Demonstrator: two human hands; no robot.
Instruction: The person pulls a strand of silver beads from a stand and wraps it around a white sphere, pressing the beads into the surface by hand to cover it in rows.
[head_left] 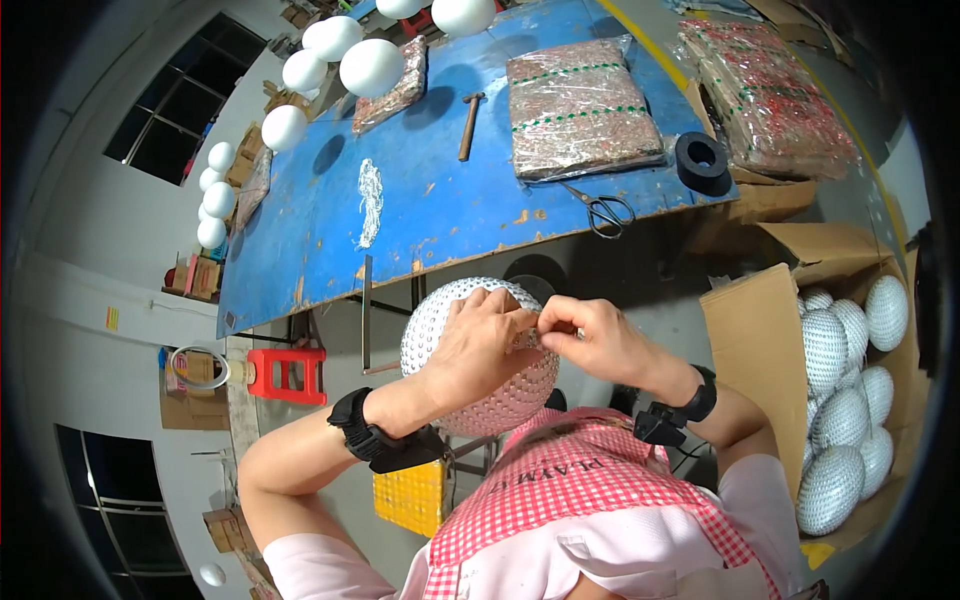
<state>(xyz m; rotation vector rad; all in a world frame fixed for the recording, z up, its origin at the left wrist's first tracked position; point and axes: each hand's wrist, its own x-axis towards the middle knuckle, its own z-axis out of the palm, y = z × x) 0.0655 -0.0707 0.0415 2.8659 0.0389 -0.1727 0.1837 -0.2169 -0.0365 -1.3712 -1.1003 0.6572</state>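
Observation:
A large ball (437,318) covered in small silver mirror tiles sits in front of my chest. My left hand (478,340) lies over its top, fingers curled against the tiles. My right hand (592,338) pinches a small strip of the mirror tiling at the ball's upper right, touching the left fingertips. Both wrists wear black bands. What lies under my palms is hidden.
A blue worktable (440,190) carries wrapped sheets of mirror tiling (580,105), a hammer (469,125), scissors (603,210), a black tape roll (702,160) and white foam balls (370,66). A cardboard box (750,350) on the right holds several finished balls. A red stool (287,375) stands at left.

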